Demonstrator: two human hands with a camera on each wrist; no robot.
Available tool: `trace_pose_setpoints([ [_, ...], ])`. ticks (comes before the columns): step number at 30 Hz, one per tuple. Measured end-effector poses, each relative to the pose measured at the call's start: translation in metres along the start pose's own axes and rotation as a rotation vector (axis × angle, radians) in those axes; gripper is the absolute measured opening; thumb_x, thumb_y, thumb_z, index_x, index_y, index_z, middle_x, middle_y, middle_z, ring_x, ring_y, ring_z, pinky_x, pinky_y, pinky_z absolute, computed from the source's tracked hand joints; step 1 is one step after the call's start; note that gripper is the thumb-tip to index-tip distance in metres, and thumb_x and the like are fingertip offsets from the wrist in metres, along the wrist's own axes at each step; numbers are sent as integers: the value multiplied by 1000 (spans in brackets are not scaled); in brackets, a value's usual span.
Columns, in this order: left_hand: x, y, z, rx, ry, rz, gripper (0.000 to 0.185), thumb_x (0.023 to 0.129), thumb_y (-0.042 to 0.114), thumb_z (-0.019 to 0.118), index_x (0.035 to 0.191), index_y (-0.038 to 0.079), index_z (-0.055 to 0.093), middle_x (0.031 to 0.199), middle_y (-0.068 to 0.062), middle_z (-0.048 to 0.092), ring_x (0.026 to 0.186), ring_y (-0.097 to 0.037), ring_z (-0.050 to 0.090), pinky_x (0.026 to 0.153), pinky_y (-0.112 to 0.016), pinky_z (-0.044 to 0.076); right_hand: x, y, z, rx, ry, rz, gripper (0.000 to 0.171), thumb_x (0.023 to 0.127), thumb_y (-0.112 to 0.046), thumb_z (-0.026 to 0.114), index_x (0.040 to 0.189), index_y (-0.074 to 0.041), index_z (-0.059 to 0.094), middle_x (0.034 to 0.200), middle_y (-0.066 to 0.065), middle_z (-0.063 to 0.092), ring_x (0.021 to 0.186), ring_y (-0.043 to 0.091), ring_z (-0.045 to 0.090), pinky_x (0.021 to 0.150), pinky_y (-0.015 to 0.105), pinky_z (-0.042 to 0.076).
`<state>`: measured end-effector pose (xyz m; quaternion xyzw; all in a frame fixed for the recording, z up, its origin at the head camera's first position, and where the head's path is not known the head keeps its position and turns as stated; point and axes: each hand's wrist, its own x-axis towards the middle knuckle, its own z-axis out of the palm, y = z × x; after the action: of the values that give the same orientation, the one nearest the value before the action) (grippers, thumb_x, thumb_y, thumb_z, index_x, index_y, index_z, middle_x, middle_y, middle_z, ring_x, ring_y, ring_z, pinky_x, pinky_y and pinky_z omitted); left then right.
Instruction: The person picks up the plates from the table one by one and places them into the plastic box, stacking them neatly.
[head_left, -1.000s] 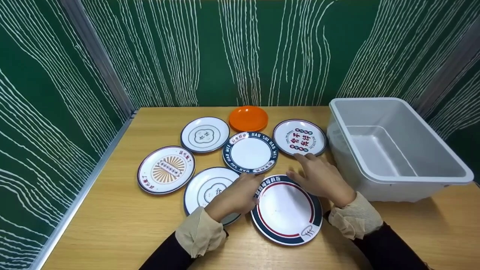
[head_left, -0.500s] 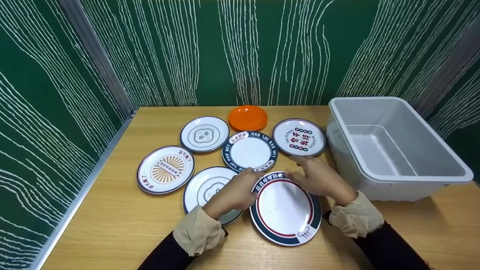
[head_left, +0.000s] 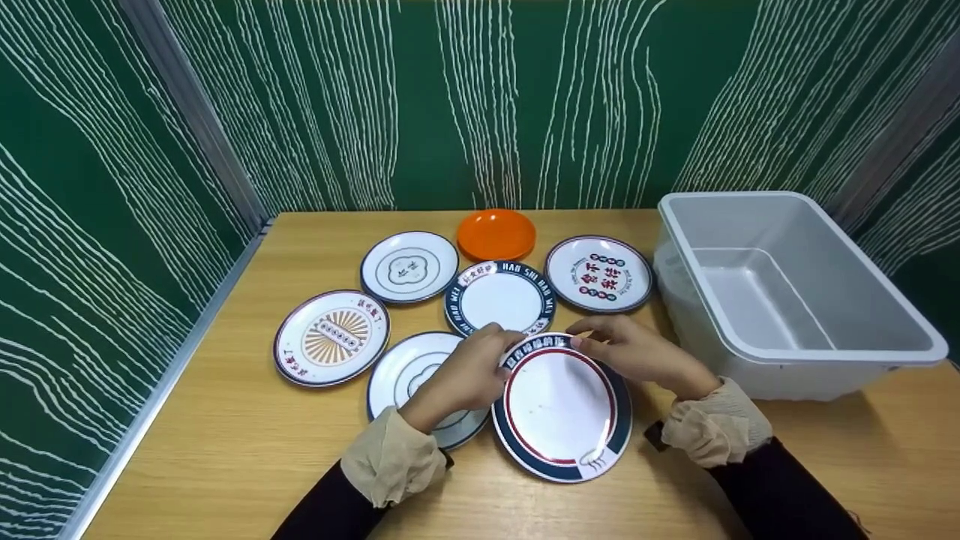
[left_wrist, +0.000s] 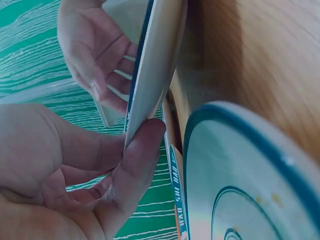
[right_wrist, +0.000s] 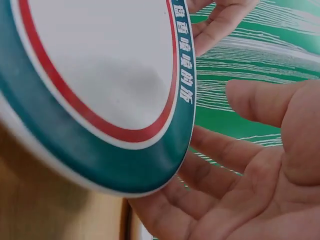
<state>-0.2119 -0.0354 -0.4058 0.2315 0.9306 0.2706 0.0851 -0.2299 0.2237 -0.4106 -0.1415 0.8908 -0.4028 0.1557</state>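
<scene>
My left hand point(head_left: 466, 369) pinches the rim of a large white plate point(head_left: 559, 409) with a navy border and a red ring. In the left wrist view its thumb and a fingertip point(left_wrist: 150, 131) squeeze the rim, and the plate's far side is tilted up off the table. At the plate's far right edge is my right hand point(head_left: 637, 352). In the right wrist view the right fingers reach behind the rim, while the thumb point(right_wrist: 260, 100) stands apart from it. A white plate with a flower outline point(head_left: 401, 367) lies beneath my left hand, partly covered.
Beyond the hands lie a navy-rimmed plate point(head_left: 499, 300), an orange plate point(head_left: 496, 234), a plate with red characters point(head_left: 626, 274) and another flower-outline plate point(head_left: 382, 262). A sunburst plate point(head_left: 300, 337) lies at left. On the right stands a deep grey-white bin point(head_left: 750, 296).
The large plate's far edge has risen, and the plate has shifted slightly left. The left hand has lifted with its rim; the right hand has moved slightly up along its far edge.
</scene>
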Motion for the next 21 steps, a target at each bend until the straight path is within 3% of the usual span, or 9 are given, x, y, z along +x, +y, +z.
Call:
trace_pose_setpoints([
  [5,0,-3,-6,-38,24,-8,54,91,-9,61,142,7,60,120,-6,60,108,-17,54,103,-31,49,3,3,-1,62,-33,110,44,104,-36,59,138,-7,61,124,11,64,110,29,56,98,42,47],
  [12,-1,-6,-20,-78,59,-11,50,95,-6,58,143,9,59,127,-6,60,115,-17,55,107,-32,48,2,1,-3,80,-32,155,47,104,-35,60,140,-5,57,125,16,61,109,30,56,95,42,52],
  [18,-3,-9,-30,-109,106,-41,46,98,-2,59,142,12,61,130,-6,59,116,-18,53,108,-34,47,-3,-5,-3,146,-28,104,30,104,-17,58,128,1,58,109,16,62,84,24,60,70,35,58],
  [21,-4,-11,-34,-131,137,-58,44,99,-1,59,141,13,61,133,-4,59,119,-20,51,108,-36,47,-8,-12,-3,158,-13,61,25,102,-8,58,124,3,58,106,17,63,82,22,61,67,34,59],
])
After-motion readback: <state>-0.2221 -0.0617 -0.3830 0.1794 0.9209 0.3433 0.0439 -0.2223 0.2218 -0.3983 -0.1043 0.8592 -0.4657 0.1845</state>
